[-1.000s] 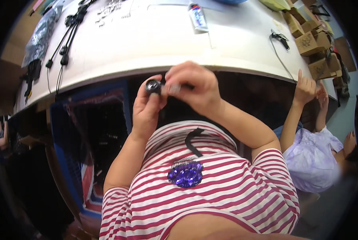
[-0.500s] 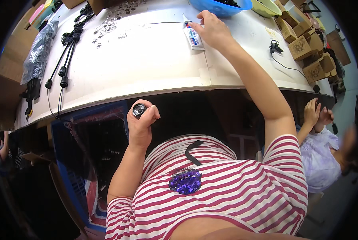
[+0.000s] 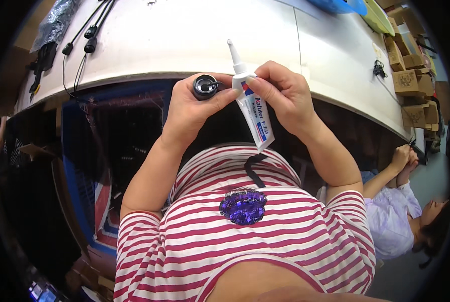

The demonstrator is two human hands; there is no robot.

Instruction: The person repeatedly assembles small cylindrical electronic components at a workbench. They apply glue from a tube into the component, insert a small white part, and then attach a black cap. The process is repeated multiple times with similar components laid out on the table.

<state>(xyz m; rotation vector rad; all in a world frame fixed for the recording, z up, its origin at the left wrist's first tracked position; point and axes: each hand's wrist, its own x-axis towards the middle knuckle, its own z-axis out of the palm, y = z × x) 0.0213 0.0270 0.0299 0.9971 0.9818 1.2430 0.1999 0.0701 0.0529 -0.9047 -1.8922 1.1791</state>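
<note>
Close in front of the body, the left hand (image 3: 192,108) curls around a round black part (image 3: 205,86), open end up, its thumb reaching to the tube beside it; the right hand (image 3: 285,95) pinches that white glue tube (image 3: 256,116) near its shoulder, nozzle (image 3: 236,56) pointing away toward the table (image 3: 184,40); the step looks like readying glue for the part; the next move seems to call for a steady part and a tilted nozzle; whether the tip is capped, I cannot tell; beyond, black cables (image 3: 90,40) lie on the table.
</note>
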